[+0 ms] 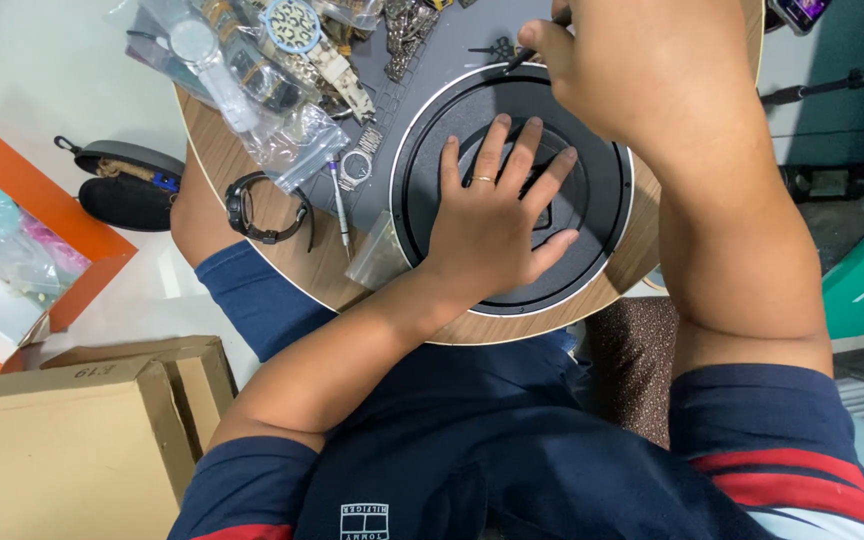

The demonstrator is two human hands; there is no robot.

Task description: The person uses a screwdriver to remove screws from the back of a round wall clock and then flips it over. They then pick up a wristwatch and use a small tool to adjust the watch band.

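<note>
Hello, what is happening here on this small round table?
A person sits at a round wooden table with a large round black clock lying face down on a grey mat. The left hand presses flat on the back of the clock. The right hand holds a thin dark tool near the clock's upper rim. Bags of wristwatches, a black wristwatch and a small screwdriver lie to the left.

Navy short-sleeve tee with red and white stripes on the right sleeve [782, 470] at about 4 o'clock, plus a bit of red on the left sleeve [242, 490] at 7. Thin ring [481, 180] on the left hand [492, 225]. Blue shorts.
</note>
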